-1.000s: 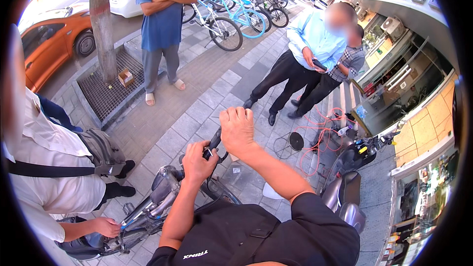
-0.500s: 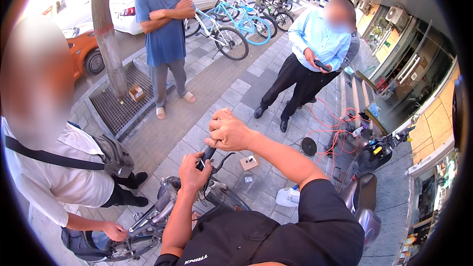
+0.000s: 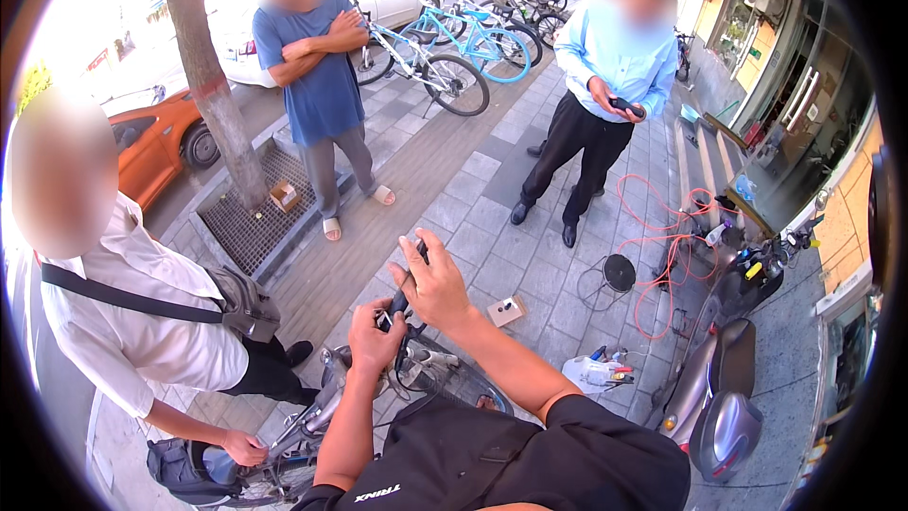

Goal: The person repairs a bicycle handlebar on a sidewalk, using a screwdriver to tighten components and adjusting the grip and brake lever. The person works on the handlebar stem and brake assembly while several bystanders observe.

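A bicycle's black handlebar grip (image 3: pixel 401 301) points up and away in front of me. My left hand (image 3: pixel 376 339) is wrapped round its near end, beside the brake lever. At the far end, my right hand (image 3: pixel 433 282) has its fingers stretched and apart, with the thumb against or just over the grip; contact is hard to tell. A small dark piece shows between those fingers, perhaps the grip's tip. Below my hands the bicycle's front wheel (image 3: pixel 473 380) is partly covered by my arm and black shirt.
At left, a person in a white shirt (image 3: pixel 142 322) rests a hand by the bicycle's rear. Two people stand ahead, one in a blue T-shirt (image 3: pixel 307 66), one in a light-blue shirt (image 3: pixel 605 57). A cardboard box (image 3: pixel 507 310), tool container (image 3: pixel 596 374), orange hose (image 3: pixel 653 270) and scooter (image 3: pixel 700 388) are right.
My right hand has opened from a closed grasp at the grip's far end, its fingers now spread. My left hand stays on the grip. The view has shifted slightly.
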`<state>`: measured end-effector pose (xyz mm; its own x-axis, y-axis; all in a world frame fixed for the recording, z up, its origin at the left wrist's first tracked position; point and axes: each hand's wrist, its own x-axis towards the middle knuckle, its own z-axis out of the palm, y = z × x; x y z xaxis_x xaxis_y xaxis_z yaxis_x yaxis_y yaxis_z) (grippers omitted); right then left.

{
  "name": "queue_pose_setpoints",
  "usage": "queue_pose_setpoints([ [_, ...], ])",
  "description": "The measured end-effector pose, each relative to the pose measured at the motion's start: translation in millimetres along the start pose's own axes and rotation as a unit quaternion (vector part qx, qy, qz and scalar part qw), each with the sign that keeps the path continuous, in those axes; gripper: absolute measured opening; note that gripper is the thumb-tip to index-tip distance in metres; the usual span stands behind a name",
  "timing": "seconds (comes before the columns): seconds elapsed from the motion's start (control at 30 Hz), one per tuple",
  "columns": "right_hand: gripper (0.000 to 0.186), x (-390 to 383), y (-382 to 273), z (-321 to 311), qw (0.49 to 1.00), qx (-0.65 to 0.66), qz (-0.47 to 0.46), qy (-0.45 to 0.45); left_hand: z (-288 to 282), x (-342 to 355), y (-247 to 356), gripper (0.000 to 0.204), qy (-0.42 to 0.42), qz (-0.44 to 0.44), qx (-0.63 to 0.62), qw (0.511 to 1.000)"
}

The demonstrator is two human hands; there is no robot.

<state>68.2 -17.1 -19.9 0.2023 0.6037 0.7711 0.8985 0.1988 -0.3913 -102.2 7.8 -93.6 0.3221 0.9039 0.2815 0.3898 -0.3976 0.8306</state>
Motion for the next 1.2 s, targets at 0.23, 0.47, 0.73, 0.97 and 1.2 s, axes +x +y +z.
queue_pose_setpoints([
  [0.23, 0.054, 0.8, -13.0, -0.3, 0.995, -0.099, 0.024, -0.001, -1.1, 0.0, 9.1, 0.033, 0.001, -0.015, -0.006, 1.0],
  [0.47, 0.045, 12.3, 18.0, -29.3, 0.957, 0.241, 0.121, -0.11, -4.1, -1.0, 5.4, 0.033, 0.006, 0.004, -0.007, 1.0],
  [0.73, 0.046, 30.9, 61.1, -1.1, 0.814, 0.463, 0.246, -0.248, -4.1, -2.2, 6.5, 0.032, 0.008, -0.015, 0.009, 1.0],
  [0.97, 0.034, 101.9, 54.3, -9.2, 0.749, 0.261, 0.269, -0.546, -4.4, -0.1, 6.1, 0.033, 0.011, -0.002, 0.002, 1.0],
  [1.2, 0.031, 139.6, 16.8, -18.6, 0.733, -0.155, -0.053, -0.66, -5.2, 0.4, 9.4, 0.033, -0.001, -0.022, 0.006, 1.0],
])
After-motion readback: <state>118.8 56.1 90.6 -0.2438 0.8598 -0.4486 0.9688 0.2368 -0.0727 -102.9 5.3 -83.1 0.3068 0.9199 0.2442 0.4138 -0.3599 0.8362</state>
